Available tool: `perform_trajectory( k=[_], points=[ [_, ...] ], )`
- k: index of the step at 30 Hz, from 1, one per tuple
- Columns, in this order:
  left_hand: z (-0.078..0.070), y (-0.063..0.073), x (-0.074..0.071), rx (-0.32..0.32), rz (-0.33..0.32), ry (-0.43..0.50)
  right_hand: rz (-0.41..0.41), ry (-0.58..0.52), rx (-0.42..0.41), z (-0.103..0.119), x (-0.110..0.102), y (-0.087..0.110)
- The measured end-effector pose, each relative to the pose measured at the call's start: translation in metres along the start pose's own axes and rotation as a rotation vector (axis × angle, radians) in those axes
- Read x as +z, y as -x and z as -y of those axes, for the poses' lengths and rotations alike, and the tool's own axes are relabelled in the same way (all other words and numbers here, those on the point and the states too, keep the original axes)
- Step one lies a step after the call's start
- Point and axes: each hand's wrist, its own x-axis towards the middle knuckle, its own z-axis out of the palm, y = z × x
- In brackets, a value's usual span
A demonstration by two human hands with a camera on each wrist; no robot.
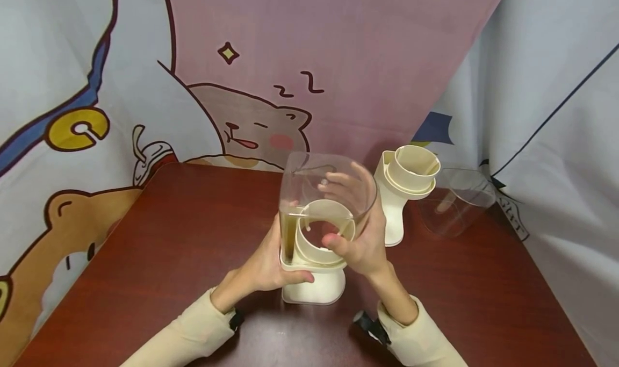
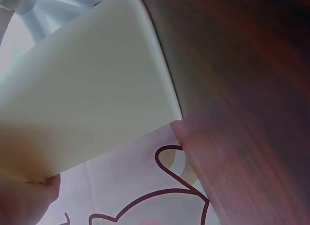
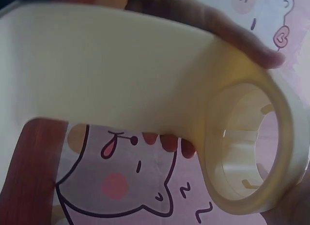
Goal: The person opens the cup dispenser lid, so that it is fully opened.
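In the head view a cream plastic stand (image 1: 314,292) with a round ring collar is upright near the table's middle. My left hand (image 1: 266,262) grips it beneath the collar, thumb across the front. Over the collar sits a clear plastic container (image 1: 292,187), open at the top. My right hand (image 1: 369,246) holds this container by its right side, with the thumb in front and the fingers seen through its far wall. The right wrist view shows the collar's hollow underside and the stand (image 3: 111,65); the left wrist view shows its broad smooth side (image 2: 92,89).
Behind my right hand stands a second cream stand (image 1: 395,216) with the same collar. A second clear container (image 1: 454,211) is to its right, by the curtain. The brown table (image 1: 169,249) is bordered at the back and sides by printed cloth (image 1: 367,50).
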Motion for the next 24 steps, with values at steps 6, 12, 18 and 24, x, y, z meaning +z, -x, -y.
perform_trajectory(
  k=[6, 12, 18, 24],
  points=[
    [-0.0008, 0.0008, 0.0000, 0.007, 0.005, 0.004, -0.003, 0.028, -0.027, -0.0002, -0.0005, 0.0011],
    [-0.0015, 0.0006, 0.0005, 0.012, -0.006, -0.010, -0.020, 0.023, 0.032, 0.0028, -0.0014, -0.0017],
    [-0.0016, 0.0017, 0.0016, 0.009, -0.008, -0.047, -0.051, -0.022, 0.085, 0.0056, -0.0025, -0.0038],
    [-0.0011, 0.0028, 0.0031, 0.002, -0.005, -0.035, -0.025, -0.006, 0.028, 0.0090, -0.0012, -0.0057]
  ],
)
